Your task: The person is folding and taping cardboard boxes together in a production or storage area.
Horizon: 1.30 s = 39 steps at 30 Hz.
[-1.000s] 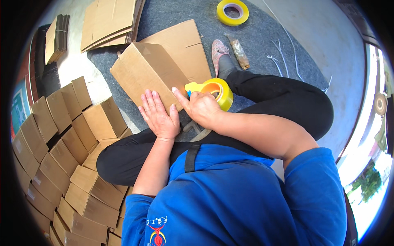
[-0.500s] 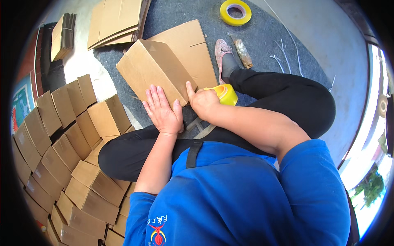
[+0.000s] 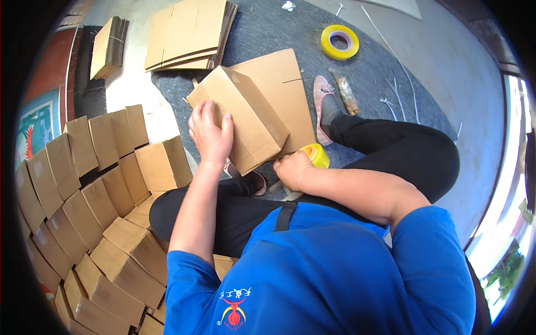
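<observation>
A closed brown cardboard box (image 3: 245, 117) sits tilted in front of me. My left hand (image 3: 211, 137) rests on its left edge, fingers lightly bent on the cardboard and thumb apart. By the box's near right corner, my right hand (image 3: 291, 169) is closed around a yellow tape roll (image 3: 317, 156). Its fingertips are mostly hidden, and any tape dispenser cannot be made out. A flat cardboard sheet (image 3: 293, 92) lies partly under the box.
Several made-up boxes (image 3: 120, 240) stand in rows at my left. Flattened cartons (image 3: 187, 33) are stacked at the back, with a tied bundle (image 3: 109, 47) farther left. A spare yellow tape roll (image 3: 352, 49), a small clear packet (image 3: 346, 95) and white strips (image 3: 393, 100) lie on the grey mat.
My left hand has shifted from lying flat near the box's close end to its left edge. The right hand has drawn its extended index finger back from the box corner. The view has shifted.
</observation>
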Available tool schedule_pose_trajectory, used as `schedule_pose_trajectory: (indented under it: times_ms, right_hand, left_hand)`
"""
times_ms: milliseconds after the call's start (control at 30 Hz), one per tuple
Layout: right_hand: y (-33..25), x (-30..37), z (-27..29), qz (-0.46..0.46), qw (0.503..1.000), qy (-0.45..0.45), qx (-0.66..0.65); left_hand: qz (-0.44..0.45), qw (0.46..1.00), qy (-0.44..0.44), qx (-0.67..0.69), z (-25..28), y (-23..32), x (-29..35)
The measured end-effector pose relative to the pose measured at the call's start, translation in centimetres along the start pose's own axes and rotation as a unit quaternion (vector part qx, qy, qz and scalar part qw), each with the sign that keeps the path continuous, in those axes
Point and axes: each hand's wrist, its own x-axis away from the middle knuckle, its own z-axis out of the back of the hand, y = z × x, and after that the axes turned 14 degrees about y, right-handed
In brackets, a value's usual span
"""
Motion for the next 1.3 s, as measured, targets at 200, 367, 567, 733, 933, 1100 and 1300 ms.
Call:
schedule_pose_trajectory:
  times_ms: [200, 367, 567, 733, 933, 1100, 1300]
  right_hand:
    - [0.9, 0.0, 4.2, -0.109, 0.992, 0.004, -0.070]
    - [5.7, 0.7, 10.6, -0.213, 0.968, 0.107, -0.073]
    - [9.6, -0.1, 15.9, -0.232, 0.968, 0.091, 0.021]
    - [11.5, -1.0, 16.0, -0.219, 0.961, 0.137, 0.101]
    - [10.6, 3.5, 23.1, -0.253, 0.931, 0.249, 0.082]
    - [6.1, 6.7, 25.3, -0.108, 0.937, 0.311, -0.119]
    - [4.1, 5.8, 22.0, -0.021, 0.940, 0.236, -0.246]
  left_hand:
    - [0.112, 0.987, -0.109, 0.044, -3.1, -6.4, -8.4]
    - [0.287, 0.925, 0.099, 0.229, -0.3, -7.9, -6.7]
    - [0.412, 0.856, 0.160, 0.267, -1.8, -5.7, -0.7]
    - [0.450, 0.824, 0.184, 0.291, -6.0, -6.5, 3.6]
    - [0.322, 0.900, 0.255, 0.147, -2.2, -4.8, 2.3]
    - [0.423, 0.693, -0.075, 0.579, 3.2, 3.9, 1.3]
    - [0.456, 0.488, -0.185, 0.720, 6.2, 5.3, 1.9]
